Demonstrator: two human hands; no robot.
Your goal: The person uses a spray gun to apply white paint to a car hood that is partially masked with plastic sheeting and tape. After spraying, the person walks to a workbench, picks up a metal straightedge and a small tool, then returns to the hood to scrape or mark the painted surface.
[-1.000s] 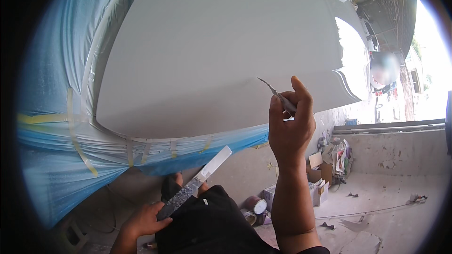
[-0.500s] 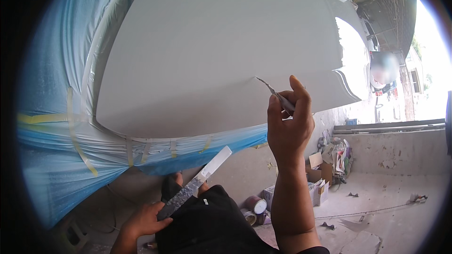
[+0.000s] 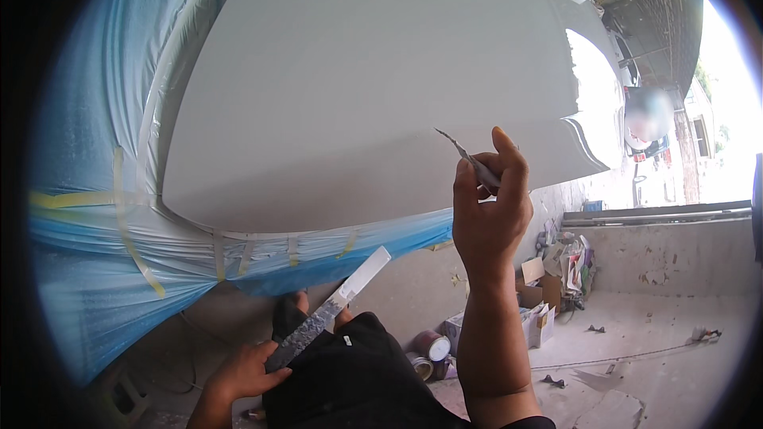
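My right hand (image 3: pixel 494 210) is raised in front of a large white-grey car body panel (image 3: pixel 342 71), pinching a thin grey putty spreader (image 3: pixel 477 168) seen nearly edge-on. The spreader's ragged, smeared tip points up and left, close to the panel; whether it touches cannot be told. A faint small mark shows on the panel just left of the tip. Low at the left, my left hand (image 3: pixel 246 369) grips a long flat strip (image 3: pixel 318 322) by its lower end. Grey crusted filler covers much of the strip, and its upper end is pale.
Blue masking film (image 3: pixel 87 270) with yellow tape (image 3: pixel 75 201) surrounds the panel's left and lower edges. Paint cans (image 3: pixel 431 345) and cardboard boxes (image 3: pixel 544 294) stand below by the wall. A cord (image 3: pixel 604 359) crosses the floor. Another person (image 3: pixel 648 119) shows at the far right.
My right hand and the spreader have shifted very slightly to the right, with the tip a little off the faint mark. My left hand and the strip look the same.
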